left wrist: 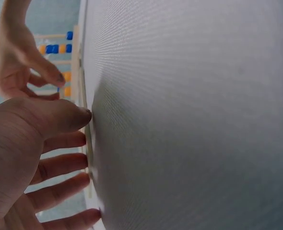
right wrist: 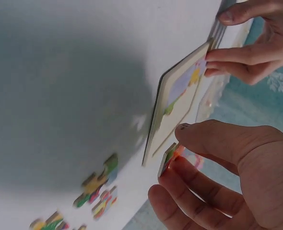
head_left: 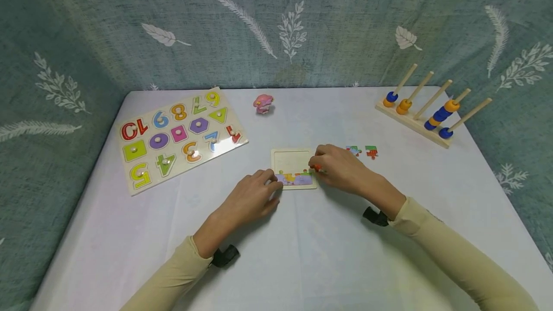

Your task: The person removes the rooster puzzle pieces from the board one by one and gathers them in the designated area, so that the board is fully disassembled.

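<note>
Right hand (head_left: 339, 167) is pinching a puzzle piece (right wrist: 167, 160) at the puzzle tray's (head_left: 291, 161) 3 o'clock edge; left hand (head_left: 252, 195), fingers loosely spread, touches its 8 o'clock side. Number board (head_left: 199, 138) around 10 o'clock reads 1–10, upside down lol.

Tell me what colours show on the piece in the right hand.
The piece shows green and orange-red, clearest in the right wrist view.

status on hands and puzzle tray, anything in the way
Left hand touching puzzle tray, left side. Right hand pinching piece at tray's right side. Tray filled along near side. Loose pieces off right, seemingly not in the way.
</note>
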`<state>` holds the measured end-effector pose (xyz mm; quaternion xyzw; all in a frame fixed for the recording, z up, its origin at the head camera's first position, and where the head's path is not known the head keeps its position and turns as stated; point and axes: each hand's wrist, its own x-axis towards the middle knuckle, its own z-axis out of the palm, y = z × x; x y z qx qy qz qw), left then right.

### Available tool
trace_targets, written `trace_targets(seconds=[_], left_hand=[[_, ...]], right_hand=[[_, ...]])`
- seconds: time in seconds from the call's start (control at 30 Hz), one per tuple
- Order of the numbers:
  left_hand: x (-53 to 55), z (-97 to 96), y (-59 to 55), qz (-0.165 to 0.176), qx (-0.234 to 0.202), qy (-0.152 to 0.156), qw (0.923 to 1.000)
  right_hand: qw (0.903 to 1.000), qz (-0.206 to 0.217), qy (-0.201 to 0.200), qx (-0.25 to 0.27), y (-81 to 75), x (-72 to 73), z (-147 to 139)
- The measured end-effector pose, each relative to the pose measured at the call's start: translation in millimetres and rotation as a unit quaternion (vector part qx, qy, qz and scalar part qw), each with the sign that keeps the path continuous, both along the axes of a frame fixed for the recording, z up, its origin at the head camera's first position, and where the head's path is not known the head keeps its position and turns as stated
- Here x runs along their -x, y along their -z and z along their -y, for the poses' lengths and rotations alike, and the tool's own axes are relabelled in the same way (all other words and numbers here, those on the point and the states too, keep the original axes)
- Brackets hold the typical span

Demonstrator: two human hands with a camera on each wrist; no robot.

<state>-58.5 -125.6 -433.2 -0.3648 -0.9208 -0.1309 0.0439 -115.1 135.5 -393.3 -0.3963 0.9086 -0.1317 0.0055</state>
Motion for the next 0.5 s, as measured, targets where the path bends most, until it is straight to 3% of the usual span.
trace_targets(seconds=[0.5], left_hand=[[-0.6,-0.3,-1.1,-0.004,0.002,-0.001,1.0]], right_hand=[[0.9997,-0.002,0.023,0.0,-7.8,-0.7,-27.7]])
